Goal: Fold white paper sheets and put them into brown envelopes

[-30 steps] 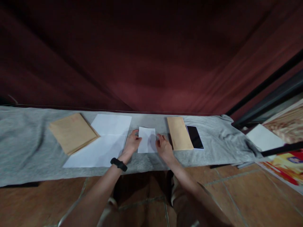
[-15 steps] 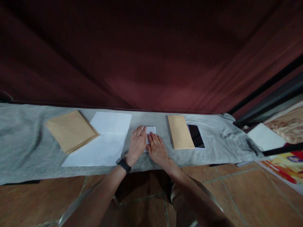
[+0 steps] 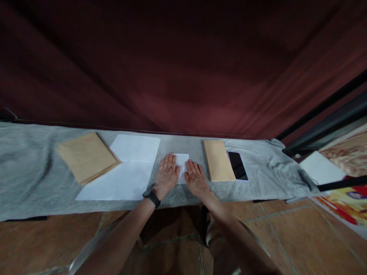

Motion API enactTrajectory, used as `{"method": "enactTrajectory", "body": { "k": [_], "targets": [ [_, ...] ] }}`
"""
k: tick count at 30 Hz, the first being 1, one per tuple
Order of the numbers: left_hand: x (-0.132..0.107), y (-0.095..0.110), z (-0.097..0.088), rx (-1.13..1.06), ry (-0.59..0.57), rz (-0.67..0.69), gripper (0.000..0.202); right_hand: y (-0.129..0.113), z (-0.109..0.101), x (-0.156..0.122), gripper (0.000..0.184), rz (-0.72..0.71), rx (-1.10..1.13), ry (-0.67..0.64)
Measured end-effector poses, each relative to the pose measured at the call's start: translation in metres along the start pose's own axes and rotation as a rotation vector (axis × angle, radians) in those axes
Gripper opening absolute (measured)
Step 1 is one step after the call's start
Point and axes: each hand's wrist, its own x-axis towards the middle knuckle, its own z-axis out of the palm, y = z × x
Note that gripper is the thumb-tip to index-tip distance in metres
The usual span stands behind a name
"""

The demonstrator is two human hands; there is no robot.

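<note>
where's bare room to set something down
The grey cloth is bare left of the stacked brown envelopes and, wrinkled, right of the black-screened phone. Between, it's crowded: large white paper, left hand, small white paper, right hand, oblong brown envelope.

A second ago both hands were curled beside the paper (image 3: pixel 182 159); now the left hand (image 3: pixel 168 172) lies flat over its left part. Since half a second ago, the right hand (image 3: pixel 196 178) has parted from it, baring the paper's middle.

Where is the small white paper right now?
In the head view, lower centre: the small white paper lies on the grey cloth, partly hidden by the left hand and right hand.
</note>
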Motion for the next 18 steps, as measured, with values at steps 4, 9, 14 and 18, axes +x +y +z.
{"method": "enactTrajectory", "body": {
  "k": [4, 9, 14, 18],
  "targets": [
    [0.001, 0.003, 0.0, -0.003, -0.004, -0.016, 0.062, -0.002, -0.009, 0.012, 0.051, 0.043, 0.039, 0.04],
    [0.001, 0.001, -0.003, 0.04, -0.063, 0.012, 0.06, -0.02, -0.007, 0.03, 0.053, -0.021, 0.106, 0.044],
    [0.0, -0.001, -0.002, 0.059, -0.07, 0.016, 0.061, -0.029, 0.004, 0.036, 0.057, -0.043, 0.076, 0.001],
    [-0.002, -0.002, 0.002, 0.066, -0.027, 0.021, 0.06, -0.021, 0.011, 0.039, 0.054, -0.021, 0.024, 0.02]
  ]
}}
